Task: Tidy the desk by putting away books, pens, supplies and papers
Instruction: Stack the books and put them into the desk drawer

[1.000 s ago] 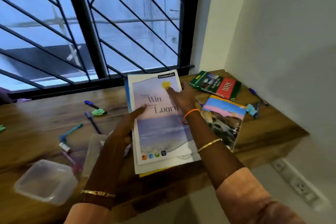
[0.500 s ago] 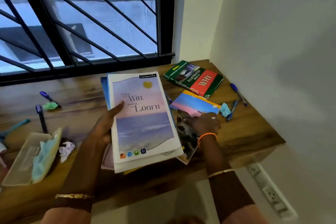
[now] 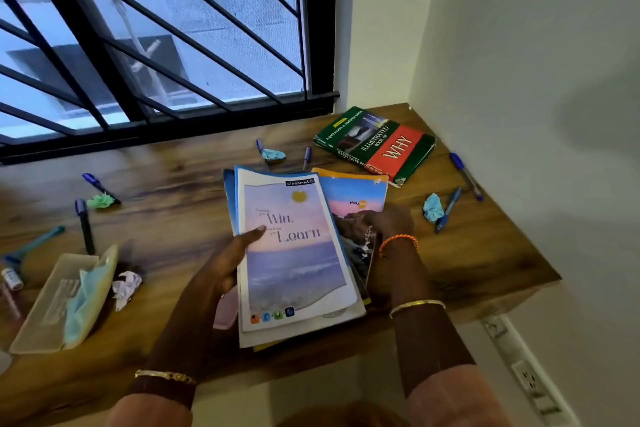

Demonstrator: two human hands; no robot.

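My left hand (image 3: 225, 267) grips a stack of notebooks (image 3: 294, 253) by its left edge, thumb on the top "Win, Learn" cover. My right hand (image 3: 388, 222) holds a colourful landscape-cover notebook (image 3: 356, 198) that sits partly tucked under the stack's right side. A thick green and red "WHY" book (image 3: 377, 146) lies at the back right of the wooden desk (image 3: 173, 191). Pens are scattered about: two blue ones (image 3: 464, 173) by the right wall, others (image 3: 83, 222) on the left. Crumpled paper bits (image 3: 433, 206) lie among them.
An open clear pencil case (image 3: 59, 302) holding a teal paper lies at the front left, with a crumpled white paper (image 3: 126, 288) beside it. A barred window (image 3: 156, 45) runs behind the desk. The wall (image 3: 519, 80) bounds the right side, with a socket strip (image 3: 526, 378) below.
My right hand has taken hold of the landscape notebook and slid it left, in under the stack. My left hand keeps its grip on the stack. The view has shifted right.
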